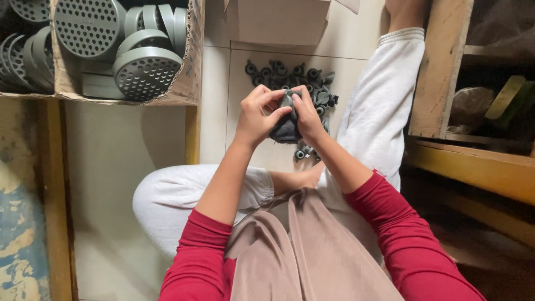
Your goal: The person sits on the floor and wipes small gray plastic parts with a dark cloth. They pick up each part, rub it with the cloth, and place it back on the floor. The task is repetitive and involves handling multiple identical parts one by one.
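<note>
The person sits on the pale tiled floor (134, 145), both hands raised over the lap. The left hand (257, 114) and the right hand (305, 114) together grasp a dark grey, soft rubber-like cup-shaped part (286, 129), fingers pinching its upper edge. Just beyond it on the floor lies a heap of small dark grey rubber fittings (290, 75). To the left, a cardboard box (186, 83) holds grey perforated round plastic discs (146, 72).
</note>
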